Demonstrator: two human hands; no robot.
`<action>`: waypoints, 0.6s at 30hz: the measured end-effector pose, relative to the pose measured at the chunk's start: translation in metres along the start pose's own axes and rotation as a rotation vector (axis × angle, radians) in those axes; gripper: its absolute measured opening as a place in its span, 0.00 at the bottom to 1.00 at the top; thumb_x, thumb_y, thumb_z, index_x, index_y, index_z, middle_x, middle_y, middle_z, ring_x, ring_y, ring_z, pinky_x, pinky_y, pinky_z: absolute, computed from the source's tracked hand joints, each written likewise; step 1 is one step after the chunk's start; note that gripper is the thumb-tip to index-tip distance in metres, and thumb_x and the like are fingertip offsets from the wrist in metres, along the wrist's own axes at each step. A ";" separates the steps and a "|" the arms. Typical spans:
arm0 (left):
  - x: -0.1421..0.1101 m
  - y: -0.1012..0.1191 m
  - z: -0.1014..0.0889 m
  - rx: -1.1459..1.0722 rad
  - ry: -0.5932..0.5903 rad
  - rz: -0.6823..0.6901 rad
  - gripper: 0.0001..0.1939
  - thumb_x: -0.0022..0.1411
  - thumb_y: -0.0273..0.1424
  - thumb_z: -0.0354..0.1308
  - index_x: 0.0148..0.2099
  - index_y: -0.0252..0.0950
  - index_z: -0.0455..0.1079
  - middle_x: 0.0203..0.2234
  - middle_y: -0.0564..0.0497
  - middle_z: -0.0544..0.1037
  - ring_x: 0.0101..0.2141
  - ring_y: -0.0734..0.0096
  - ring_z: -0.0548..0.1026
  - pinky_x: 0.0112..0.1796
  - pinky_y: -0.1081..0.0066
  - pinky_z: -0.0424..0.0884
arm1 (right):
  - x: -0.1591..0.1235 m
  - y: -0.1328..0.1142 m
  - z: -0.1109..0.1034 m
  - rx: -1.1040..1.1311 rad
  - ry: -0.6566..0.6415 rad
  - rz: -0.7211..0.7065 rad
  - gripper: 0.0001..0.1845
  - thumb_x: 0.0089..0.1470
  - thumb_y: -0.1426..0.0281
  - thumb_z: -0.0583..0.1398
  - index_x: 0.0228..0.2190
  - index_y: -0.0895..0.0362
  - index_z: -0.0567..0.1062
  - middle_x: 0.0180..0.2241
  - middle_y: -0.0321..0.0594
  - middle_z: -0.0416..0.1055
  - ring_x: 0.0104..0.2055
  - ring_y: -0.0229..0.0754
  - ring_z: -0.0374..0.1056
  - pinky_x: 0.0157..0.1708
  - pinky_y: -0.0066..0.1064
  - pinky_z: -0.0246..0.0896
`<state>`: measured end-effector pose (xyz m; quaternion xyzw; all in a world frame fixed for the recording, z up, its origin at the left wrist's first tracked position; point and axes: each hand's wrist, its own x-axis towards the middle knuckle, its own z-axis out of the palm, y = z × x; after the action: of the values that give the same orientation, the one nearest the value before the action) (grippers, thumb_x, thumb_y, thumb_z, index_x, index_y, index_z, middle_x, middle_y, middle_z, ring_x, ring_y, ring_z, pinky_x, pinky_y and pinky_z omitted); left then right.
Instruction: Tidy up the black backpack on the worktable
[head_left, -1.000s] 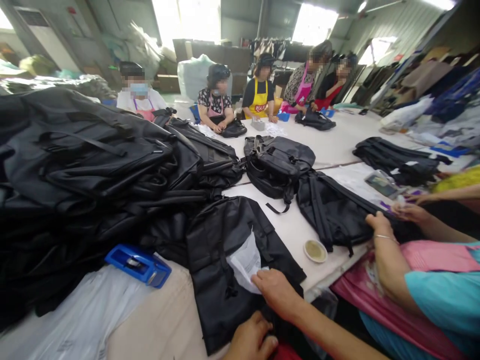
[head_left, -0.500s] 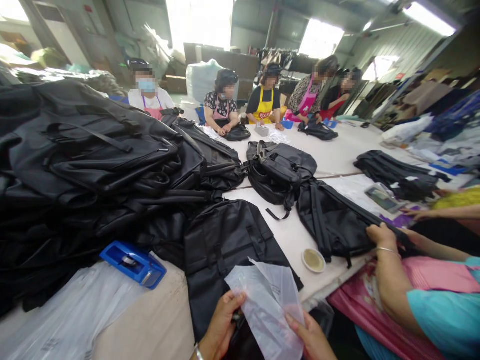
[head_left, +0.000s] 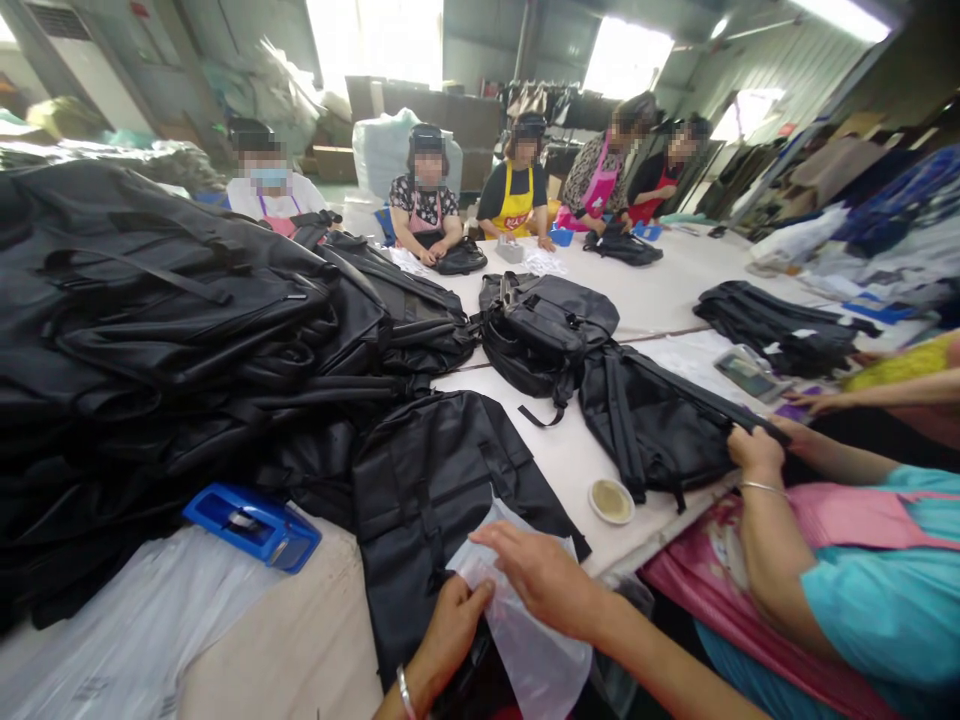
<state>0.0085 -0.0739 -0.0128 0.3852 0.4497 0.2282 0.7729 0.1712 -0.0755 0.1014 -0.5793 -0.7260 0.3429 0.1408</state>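
Closest, pinching a translucent plastic bag [head_left: 541, 655] between thumb and fingers of the left hand [head_left: 450, 632], over the lower right edge of a flat black backpack [head_left: 442, 475]; grip closed on the bag's left side, silver bangle [head_left: 406, 692] at the wrist. Reaching across the bag's upper part with the right hand [head_left: 546, 578], fingers stretched out; no telling whether gripping the plastic or merely lying over it. Left of the backpack's lower end, bare pale desk [head_left: 300, 630] and a spread of clear plastic [head_left: 127, 625]; higher up on that side, a blue tape dispenser [head_left: 253, 527] and a big heap of black bags [head_left: 187, 330]. Just right of the backpack, a small round pale-rimmed object [head_left: 611, 500]; farther right, another black bag [head_left: 652, 425] under a co-worker's hand [head_left: 756, 455]. Beyond the backpack's top, a rounder black backpack [head_left: 555, 315]. Farthest behind it, several people in aprons along the far side.
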 end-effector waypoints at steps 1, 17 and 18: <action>-0.002 0.001 -0.001 0.007 0.002 0.012 0.23 0.50 0.47 0.63 0.37 0.31 0.75 0.29 0.47 0.79 0.32 0.61 0.72 0.37 0.66 0.69 | 0.013 0.005 0.011 -0.002 -0.042 -0.020 0.33 0.53 0.81 0.49 0.59 0.52 0.60 0.57 0.43 0.65 0.58 0.42 0.64 0.57 0.36 0.63; -0.025 -0.021 -0.023 -0.105 0.179 -0.080 0.22 0.52 0.41 0.61 0.44 0.31 0.73 0.31 0.48 0.80 0.42 0.55 0.75 0.42 0.64 0.69 | 0.057 0.090 0.058 -0.180 -0.185 -0.141 0.40 0.47 0.82 0.51 0.61 0.52 0.58 0.60 0.44 0.62 0.58 0.46 0.62 0.57 0.41 0.59; -0.023 -0.022 -0.023 -0.074 0.183 -0.075 0.22 0.51 0.41 0.61 0.44 0.31 0.73 0.31 0.48 0.80 0.40 0.56 0.75 0.42 0.64 0.69 | 0.059 0.085 0.058 -0.229 -0.235 -0.208 0.41 0.47 0.81 0.52 0.62 0.51 0.56 0.61 0.43 0.61 0.58 0.47 0.61 0.56 0.41 0.59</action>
<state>-0.0228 -0.0940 -0.0261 0.3168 0.5238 0.2500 0.7502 0.1831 -0.0319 -0.0081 -0.4696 -0.8275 0.3070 0.0231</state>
